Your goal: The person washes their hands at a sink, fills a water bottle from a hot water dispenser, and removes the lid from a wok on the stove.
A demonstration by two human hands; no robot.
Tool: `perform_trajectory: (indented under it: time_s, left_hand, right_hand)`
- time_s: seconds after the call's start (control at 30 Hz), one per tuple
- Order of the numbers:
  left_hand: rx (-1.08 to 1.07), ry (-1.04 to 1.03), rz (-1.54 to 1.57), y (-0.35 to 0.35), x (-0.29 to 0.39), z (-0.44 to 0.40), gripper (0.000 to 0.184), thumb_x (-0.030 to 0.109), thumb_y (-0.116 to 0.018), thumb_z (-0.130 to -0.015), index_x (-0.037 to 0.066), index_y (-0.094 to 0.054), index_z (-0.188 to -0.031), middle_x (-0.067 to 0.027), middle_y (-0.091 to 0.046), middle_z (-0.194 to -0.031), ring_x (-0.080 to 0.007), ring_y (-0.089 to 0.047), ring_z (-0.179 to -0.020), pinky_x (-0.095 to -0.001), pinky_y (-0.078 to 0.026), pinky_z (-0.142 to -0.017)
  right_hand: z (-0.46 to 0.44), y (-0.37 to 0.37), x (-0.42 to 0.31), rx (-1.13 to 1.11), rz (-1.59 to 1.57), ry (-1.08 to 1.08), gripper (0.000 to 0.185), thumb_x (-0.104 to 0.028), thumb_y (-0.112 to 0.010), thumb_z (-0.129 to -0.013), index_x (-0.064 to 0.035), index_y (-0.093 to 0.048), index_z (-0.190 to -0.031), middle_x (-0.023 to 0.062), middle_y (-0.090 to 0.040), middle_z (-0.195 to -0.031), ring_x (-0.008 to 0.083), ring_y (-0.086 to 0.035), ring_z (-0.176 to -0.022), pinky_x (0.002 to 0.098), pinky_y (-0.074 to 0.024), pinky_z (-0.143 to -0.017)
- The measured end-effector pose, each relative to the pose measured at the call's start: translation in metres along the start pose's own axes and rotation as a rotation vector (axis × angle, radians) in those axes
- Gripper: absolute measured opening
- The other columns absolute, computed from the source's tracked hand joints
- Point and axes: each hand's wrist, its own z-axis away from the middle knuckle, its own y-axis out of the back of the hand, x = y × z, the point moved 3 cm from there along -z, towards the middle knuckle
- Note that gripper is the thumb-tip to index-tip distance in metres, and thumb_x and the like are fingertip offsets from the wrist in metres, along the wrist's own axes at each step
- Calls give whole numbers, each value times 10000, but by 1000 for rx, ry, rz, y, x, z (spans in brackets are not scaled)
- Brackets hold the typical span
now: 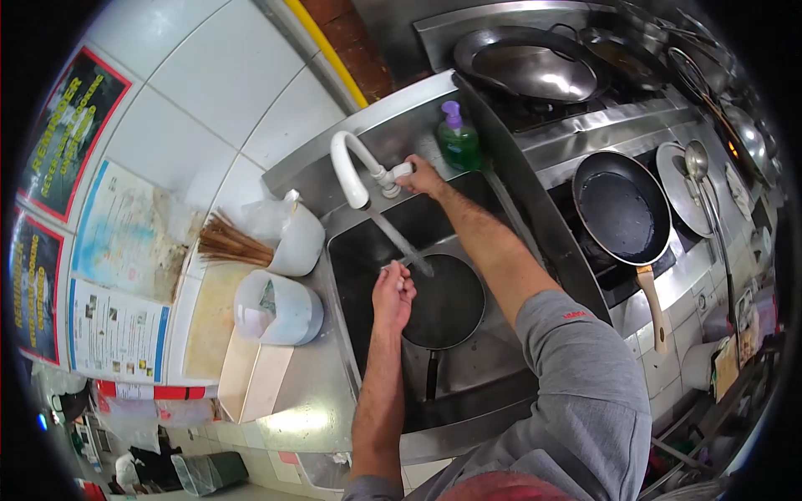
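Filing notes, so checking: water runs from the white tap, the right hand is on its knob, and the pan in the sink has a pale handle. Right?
The handle of the pan in the sink is black, not pale, per the head view. Water runs from the tap, right hand on its knob.

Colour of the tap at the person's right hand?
The tap is white; it shows best in the head view.
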Motion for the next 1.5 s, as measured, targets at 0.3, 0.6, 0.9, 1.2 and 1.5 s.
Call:
perform_trajectory:
  time_s: [0.3, 0.6, 0.9, 1.2, 1.5]
  left_hand:
    - [267, -118, 276, 4, -25, -99, 184, 201, -447, -937, 52, -538, -994, -96, -590, -895, -221, -604, -840, -345, -532, -725]
    - [218, -108, 292, 44, -38, -103, 331, 281, -303, -984, 56, -541, -941, -74, -583, -903, -204, -575, -842, -357, -489, -763]
    - [303, -141, 81, 37, -36, -98, 351, 323, -338, -988, 56, -533, -871, -64, -577, -816, -198, -589, -765, -334, -503, -688]
    - [289, -60, 245, -1, -43, -91, 269, 244, -411, -953, 24, -564, -923, -78, -600, -914, -228, -601, -859, -406, -508, -773]
    - [371, -34, 308, -6, -49, -88, 316, 337, -394, -954, 73, -557, -891, -42, -574, -755, -201, -590, -727, -343, -510, -645]
  right_hand:
    - [122, -64, -32, 335, 252, 553, 539, -167, -663, -754, -5, -469, -1230, 242, -499, -1179, 389, -421, -1175, 435, -349, -999]
    - [183, -61, 16, -124, 103, 538, 285, -206, -533, -879, -41, -620, -1094, 144, -612, -1076, 273, -603, -985, 351, -456, -867]
    - [214, -72, -5, 37, 83, 487, 342, 73, -494, -773, -86, -645, -1036, 142, -550, -1010, 294, -558, -972, 357, -460, -810]
    - [183, -51, 1, 73, 261, 349, 73, -101, -576, -824, -28, -586, -819, 158, -575, -855, 364, -566, -795, 412, -456, -672]
    - [183, -37, -13, 129, 433, 382, 60, -90, -609, -794, -41, -606, -829, 132, -540, -778, 333, -560, -759, 396, -451, -657]
